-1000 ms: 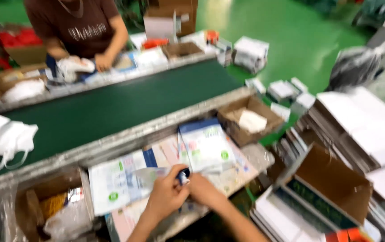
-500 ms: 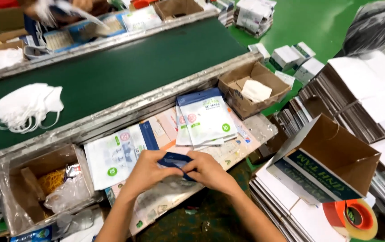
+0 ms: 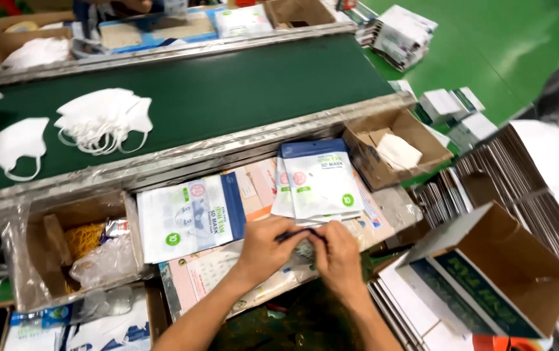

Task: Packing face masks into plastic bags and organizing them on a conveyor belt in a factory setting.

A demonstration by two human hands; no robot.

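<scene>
My left hand (image 3: 263,250) and my right hand (image 3: 339,253) meet over the work shelf and pinch the dark top edge of a mask pouch (image 3: 302,242) between their fingertips. Most of that pouch is hidden under the hands. Just beyond the hands lies a stack of white and blue mask pouches (image 3: 318,179). To the left lies another white and blue pouch (image 3: 188,218) on its side. A pile of white face masks (image 3: 104,120) rests on the green conveyor belt (image 3: 240,91).
An open cardboard box (image 3: 487,273) stands at my right, beside stacks of flattened cartons (image 3: 520,175). A small carton with a white item (image 3: 396,149) sits right of the pouches. A plastic-lined box (image 3: 78,247) is at left. Another person's hands (image 3: 130,6) work across the belt.
The view has tilted down and left. My hands have drawn together on the pouch's top edge. More white masks have come into view on the belt.
</scene>
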